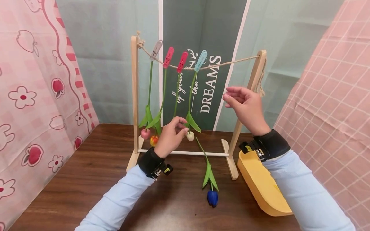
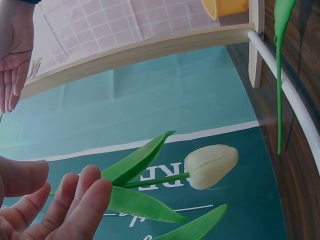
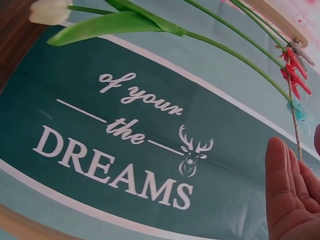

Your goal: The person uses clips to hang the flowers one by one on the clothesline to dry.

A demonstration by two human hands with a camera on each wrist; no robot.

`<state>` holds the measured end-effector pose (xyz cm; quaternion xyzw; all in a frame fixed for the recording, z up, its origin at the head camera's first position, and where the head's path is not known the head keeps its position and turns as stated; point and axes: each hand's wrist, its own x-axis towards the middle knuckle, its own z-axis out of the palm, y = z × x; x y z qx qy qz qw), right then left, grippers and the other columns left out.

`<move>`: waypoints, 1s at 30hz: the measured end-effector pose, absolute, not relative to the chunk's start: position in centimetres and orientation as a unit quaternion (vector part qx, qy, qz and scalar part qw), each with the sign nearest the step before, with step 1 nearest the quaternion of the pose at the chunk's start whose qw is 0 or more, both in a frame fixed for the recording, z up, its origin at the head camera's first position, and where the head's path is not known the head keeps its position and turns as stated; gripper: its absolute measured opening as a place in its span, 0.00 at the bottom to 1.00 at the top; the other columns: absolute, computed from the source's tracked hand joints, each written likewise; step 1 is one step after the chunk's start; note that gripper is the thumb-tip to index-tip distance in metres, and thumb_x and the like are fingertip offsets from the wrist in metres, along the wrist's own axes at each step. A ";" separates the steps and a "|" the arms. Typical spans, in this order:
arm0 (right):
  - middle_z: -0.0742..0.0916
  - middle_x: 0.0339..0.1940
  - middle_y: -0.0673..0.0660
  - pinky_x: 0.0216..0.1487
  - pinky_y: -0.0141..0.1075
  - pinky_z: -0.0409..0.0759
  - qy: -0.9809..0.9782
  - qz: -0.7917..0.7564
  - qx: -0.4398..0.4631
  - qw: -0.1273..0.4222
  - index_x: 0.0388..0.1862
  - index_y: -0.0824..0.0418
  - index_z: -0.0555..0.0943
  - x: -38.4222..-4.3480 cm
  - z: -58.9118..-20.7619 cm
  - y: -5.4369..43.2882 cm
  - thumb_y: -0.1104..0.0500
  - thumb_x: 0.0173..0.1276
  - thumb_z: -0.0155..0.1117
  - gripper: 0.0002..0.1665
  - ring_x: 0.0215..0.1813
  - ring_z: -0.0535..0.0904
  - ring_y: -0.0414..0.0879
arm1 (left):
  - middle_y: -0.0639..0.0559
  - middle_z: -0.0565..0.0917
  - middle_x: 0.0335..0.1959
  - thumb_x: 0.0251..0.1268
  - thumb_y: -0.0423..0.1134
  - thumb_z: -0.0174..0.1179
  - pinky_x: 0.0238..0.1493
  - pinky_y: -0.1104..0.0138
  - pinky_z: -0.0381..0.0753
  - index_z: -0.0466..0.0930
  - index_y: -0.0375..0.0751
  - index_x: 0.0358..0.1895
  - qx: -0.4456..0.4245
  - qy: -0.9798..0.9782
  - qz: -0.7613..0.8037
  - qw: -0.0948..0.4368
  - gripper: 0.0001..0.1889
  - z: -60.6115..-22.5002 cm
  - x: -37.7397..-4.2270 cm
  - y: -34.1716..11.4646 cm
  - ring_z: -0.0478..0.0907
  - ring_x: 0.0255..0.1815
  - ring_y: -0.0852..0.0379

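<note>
A white tulip [image 1: 190, 136] hangs head down by its stem from a light blue clothespin [image 1: 200, 61] on the rope. Beside it is my left hand [image 1: 172, 134], fingers loosely bent and thumb apart from them; in the left wrist view the stem passes behind the fingers. My right hand [image 1: 245, 107] is in the air near the right post, below the rope, holding nothing. To the left hang a pink tulip [image 1: 145, 133] and an orange-yellow tulip [image 1: 154, 140]. Another stem [image 1: 176, 93] drops from a red clothespin [image 1: 182, 62], its flower hidden behind my left hand.
A wooden frame [image 1: 135, 96] carries the sagging rope [image 1: 231, 62]. On the table [image 1: 86, 179] lies a blue tulip [image 1: 212, 198], its stem toward the white bottom bar [image 1: 199, 153]. At the right, a yellow basket [image 1: 260, 189] sits partly under my right forearm.
</note>
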<state>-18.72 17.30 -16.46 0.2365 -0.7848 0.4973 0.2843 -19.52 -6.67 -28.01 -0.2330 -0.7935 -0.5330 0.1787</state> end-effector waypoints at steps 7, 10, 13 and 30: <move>0.86 0.38 0.53 0.38 0.29 0.81 -0.783 0.507 0.237 0.270 0.52 0.75 0.78 -18.3 -17.7 18.1 0.65 0.67 0.66 0.18 0.37 0.84 0.38 | 0.50 0.82 0.32 0.67 0.32 0.61 0.31 0.63 0.76 0.75 0.38 0.50 -0.239 -0.797 -0.530 0.167 0.11 -28.6 -19.1 -6.7 0.80 0.29 0.58; 0.86 0.38 0.54 0.38 0.30 0.82 -0.788 0.505 0.231 0.266 0.53 0.74 0.78 -18.0 -18.3 18.5 0.65 0.67 0.66 0.19 0.37 0.84 0.38 | 0.51 0.83 0.32 0.67 0.31 0.60 0.31 0.63 0.76 0.75 0.36 0.51 -0.241 -0.797 -0.530 0.163 0.11 -29.0 -18.9 -6.7 0.80 0.28 0.58; 0.86 0.39 0.55 0.39 0.30 0.82 -0.794 0.501 0.222 0.261 0.53 0.73 0.79 -17.8 -19.0 18.8 0.64 0.67 0.66 0.19 0.37 0.84 0.37 | 0.50 0.83 0.33 0.67 0.31 0.61 0.31 0.62 0.77 0.75 0.35 0.51 -0.242 -0.794 -0.534 0.158 0.11 -29.3 -18.8 -6.7 0.81 0.29 0.55; 0.85 0.42 0.67 0.39 0.31 0.82 -0.819 0.483 0.199 0.238 0.54 0.72 0.79 -17.2 -22.2 20.8 0.63 0.67 0.66 0.19 0.37 0.84 0.35 | 0.48 0.83 0.31 0.65 0.28 0.62 0.30 0.64 0.79 0.75 0.34 0.48 -0.241 -0.784 -0.559 0.120 0.11 -31.2 -17.9 -7.1 0.83 0.31 0.52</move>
